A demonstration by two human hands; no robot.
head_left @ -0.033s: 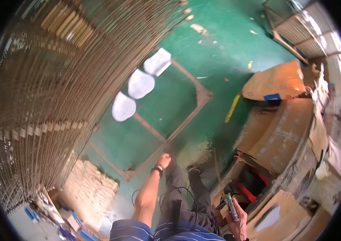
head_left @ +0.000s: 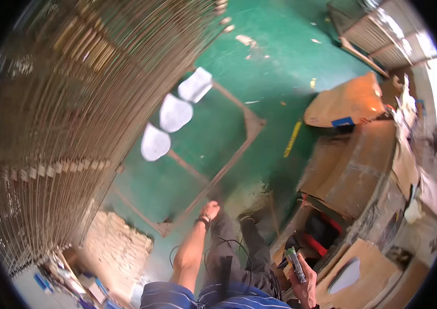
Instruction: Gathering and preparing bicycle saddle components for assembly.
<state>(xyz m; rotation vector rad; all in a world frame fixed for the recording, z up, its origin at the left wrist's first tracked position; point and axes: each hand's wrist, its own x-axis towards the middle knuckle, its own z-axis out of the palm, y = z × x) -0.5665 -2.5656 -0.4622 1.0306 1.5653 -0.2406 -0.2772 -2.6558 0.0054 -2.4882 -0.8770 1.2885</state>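
Observation:
My left hand [head_left: 209,210] hangs in front of my left leg with its fingers curled in. Nothing shows in it, and a dark band circles the wrist. At the lower right, my right hand [head_left: 306,282] grips a slim dark handheld device [head_left: 295,264] with a green end, tilted up and to the left. Below and beside that hand, a white flat piece with a curved edge [head_left: 346,276] rests on a tan board [head_left: 370,268]. Farther off, three white rounded pieces [head_left: 175,113] stand in a row by the rack, apart from both hands.
A tall rack of thin brown rods [head_left: 105,103] fills the left. A brown frame [head_left: 226,166] is on the green floor [head_left: 280,51]. To the right are an orange sack [head_left: 345,103], cardboard [head_left: 352,165] and a red-edged dark opening [head_left: 326,234]. A cream stack [head_left: 115,239] lies lower left.
My view has turned slightly, so the white pieces, floor frame and orange sack sit a little farther left. Both hands keep their pose, the right one still holding the device.

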